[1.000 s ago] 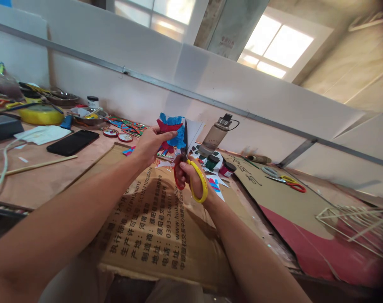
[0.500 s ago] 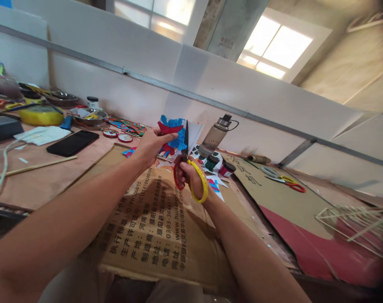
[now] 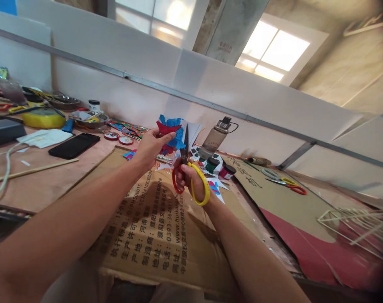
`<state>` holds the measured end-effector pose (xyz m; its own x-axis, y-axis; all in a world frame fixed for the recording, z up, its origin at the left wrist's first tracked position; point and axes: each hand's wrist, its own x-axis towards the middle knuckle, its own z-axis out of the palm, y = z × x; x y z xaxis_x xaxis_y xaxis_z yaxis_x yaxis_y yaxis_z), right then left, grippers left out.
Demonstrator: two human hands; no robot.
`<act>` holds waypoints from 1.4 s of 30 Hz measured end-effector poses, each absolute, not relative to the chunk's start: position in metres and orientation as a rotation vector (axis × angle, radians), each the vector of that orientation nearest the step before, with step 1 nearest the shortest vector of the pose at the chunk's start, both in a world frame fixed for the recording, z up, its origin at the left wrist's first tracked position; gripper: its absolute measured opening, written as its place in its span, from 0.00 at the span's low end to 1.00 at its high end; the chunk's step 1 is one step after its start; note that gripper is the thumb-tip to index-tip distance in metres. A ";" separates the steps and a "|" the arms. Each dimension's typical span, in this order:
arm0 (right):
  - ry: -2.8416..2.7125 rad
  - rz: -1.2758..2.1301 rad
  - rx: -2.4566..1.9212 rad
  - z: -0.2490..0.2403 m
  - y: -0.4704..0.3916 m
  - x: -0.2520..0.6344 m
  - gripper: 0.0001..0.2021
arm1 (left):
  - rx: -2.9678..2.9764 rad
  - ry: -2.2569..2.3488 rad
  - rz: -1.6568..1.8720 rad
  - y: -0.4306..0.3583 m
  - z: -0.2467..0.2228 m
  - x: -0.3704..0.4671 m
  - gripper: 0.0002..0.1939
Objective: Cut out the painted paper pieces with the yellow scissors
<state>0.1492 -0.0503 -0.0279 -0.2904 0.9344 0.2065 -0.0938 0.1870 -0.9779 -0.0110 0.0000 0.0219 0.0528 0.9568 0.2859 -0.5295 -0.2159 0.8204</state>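
Behind our bench runs a pale panel wall (image 3: 121, 90) crossed by a metal rail (image 3: 166, 89), with bright windows (image 3: 282, 50) above it. Below lies the pinkish table (image 3: 27, 191). Nearest us, a printed cardboard sheet (image 3: 166, 256) covers its middle, and to our right is a tan-and-red board (image 3: 292, 212), with a frame of thin sticks (image 3: 355, 215) at its far right, partly blurred.

Our left hand (image 3: 151, 147) is raised over the far end of the cardboard, thumb on top and fingers beneath, pinching a blue-and-red piece (image 3: 170, 130) with crinkled blue edges. Our right hand (image 3: 189, 176) is just beside it, curled round the handles of the scissors (image 3: 184, 156), the red and yellow loops spread apart. One dark blade points up along the piece's right edge; we cannot tell whether it touches, or where the other blade lies.

A grey bottle (image 3: 215, 139) stands beyond the right hand. A black phone (image 3: 74, 145) lies on the left of the table, and a second pair of scissors (image 3: 289, 182) rests on the tan part of the board. Smaller again, a green jar (image 3: 212, 165) and a magenta jar (image 3: 227, 171) sit near the bottle.
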 end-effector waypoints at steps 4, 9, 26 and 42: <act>-1.501 1.284 -0.865 -0.030 -0.049 0.151 0.15 | 1.082 0.613 1.485 0.000 0.022 -0.012 0.14; -1.502 1.245 -0.888 -0.027 -0.050 0.150 0.15 | 1.112 0.604 1.487 -0.002 0.024 -0.013 0.13; -1.537 1.179 -0.933 -0.022 -0.051 0.150 0.13 | 1.185 0.607 1.417 0.001 0.025 -0.016 0.15; -1.525 1.184 -0.875 -0.024 -0.051 0.151 0.14 | 1.152 0.602 1.358 -0.002 0.024 -0.013 0.15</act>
<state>0.1511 -0.0505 -0.0242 -0.2628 0.9283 0.2632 -0.0246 0.2662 -0.9636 -0.0127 -0.0024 0.0243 0.1859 0.9441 0.2721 -0.4326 -0.1700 0.8854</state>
